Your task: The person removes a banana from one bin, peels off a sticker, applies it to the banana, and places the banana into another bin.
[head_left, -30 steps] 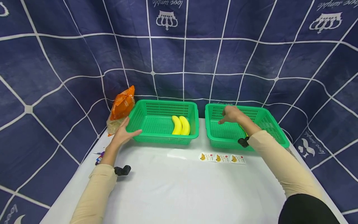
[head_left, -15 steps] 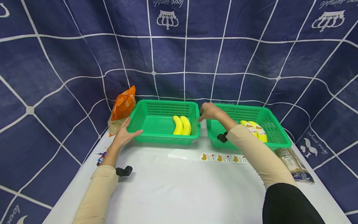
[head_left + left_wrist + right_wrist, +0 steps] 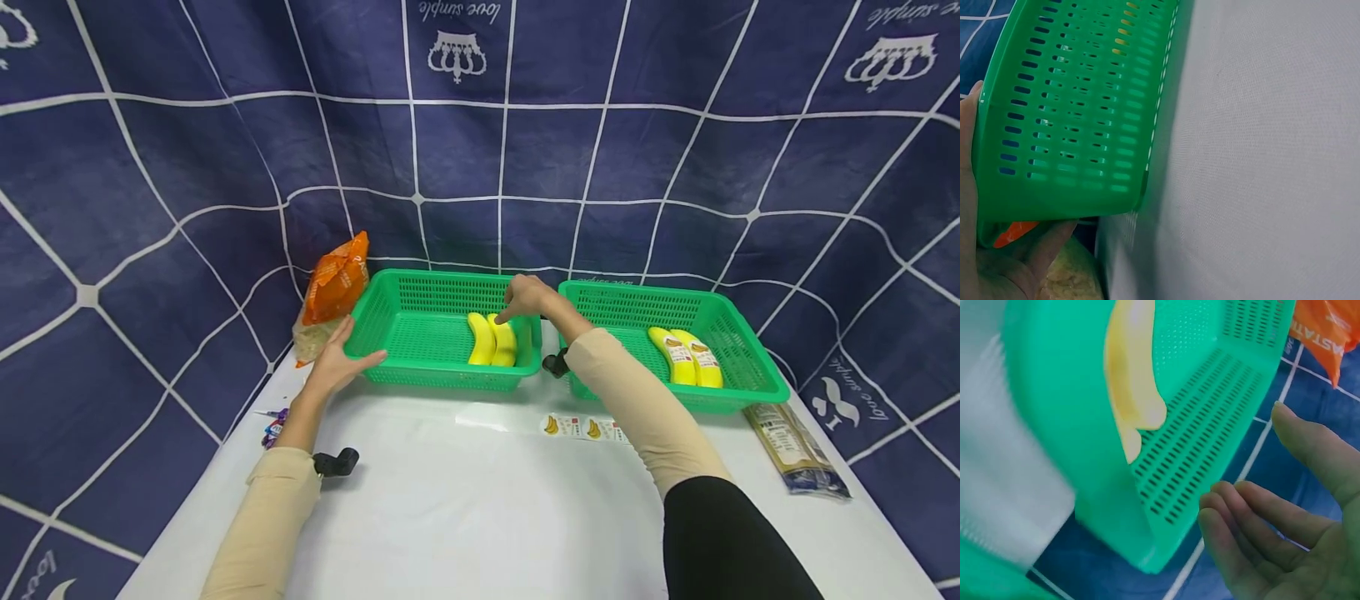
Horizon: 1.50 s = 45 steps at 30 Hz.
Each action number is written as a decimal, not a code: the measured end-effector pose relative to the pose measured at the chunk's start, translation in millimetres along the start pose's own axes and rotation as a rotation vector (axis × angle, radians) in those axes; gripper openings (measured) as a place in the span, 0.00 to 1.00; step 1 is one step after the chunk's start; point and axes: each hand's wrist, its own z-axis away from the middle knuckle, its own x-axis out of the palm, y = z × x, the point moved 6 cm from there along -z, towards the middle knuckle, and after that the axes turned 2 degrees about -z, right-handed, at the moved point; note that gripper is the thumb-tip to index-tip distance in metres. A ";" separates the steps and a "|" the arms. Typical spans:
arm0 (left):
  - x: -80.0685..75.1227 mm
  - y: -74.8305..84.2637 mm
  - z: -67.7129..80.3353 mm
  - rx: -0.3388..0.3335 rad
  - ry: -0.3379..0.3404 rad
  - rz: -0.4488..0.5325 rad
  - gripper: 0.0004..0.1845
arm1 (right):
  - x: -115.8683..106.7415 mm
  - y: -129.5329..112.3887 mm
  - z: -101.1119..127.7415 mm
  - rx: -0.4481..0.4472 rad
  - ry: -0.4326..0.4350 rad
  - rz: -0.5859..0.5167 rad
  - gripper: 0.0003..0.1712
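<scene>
Reaching right hand, fingers loose and empty, toward two yellow bananas in left green plastic basket. Bracing flat, open left hand against basket corner; could skid over white tabletop if nudged hard

Near half of the white table: open run, only a sticker strip lying flat mid-table. Far edge blocked by two green baskets, left basket and right basket, narrow gap between them. Orange bag crowds the far left corner, packet the right edge. Backdrop cloth walls three sides.
</scene>
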 end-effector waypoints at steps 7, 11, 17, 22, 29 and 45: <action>-2.0 -0.2 4.2 0.000 0.017 0.019 0.59 | 11.3 -11.3 -20.3 -0.018 -0.023 0.023 0.31; -2.3 0.5 4.5 0.009 0.029 0.049 0.58 | 11.6 -14.5 -31.6 -0.011 -0.024 0.014 0.24; 0.5 3.4 4.8 0.016 0.026 0.071 0.58 | 17.4 -11.9 -47.3 0.025 -0.073 0.023 0.17; 0.4 3.5 4.6 0.010 0.041 0.079 0.58 | 18.1 -5.8 -57.4 0.074 -0.076 0.015 0.20; 0.3 0.6 4.1 0.013 0.049 0.098 0.57 | 28.8 1.1 -68.1 0.111 -0.096 -0.031 0.19; 1.9 -3.5 0.2 0.006 0.064 0.137 0.58 | 67.8 2.3 -83.1 0.148 -0.157 -0.071 0.26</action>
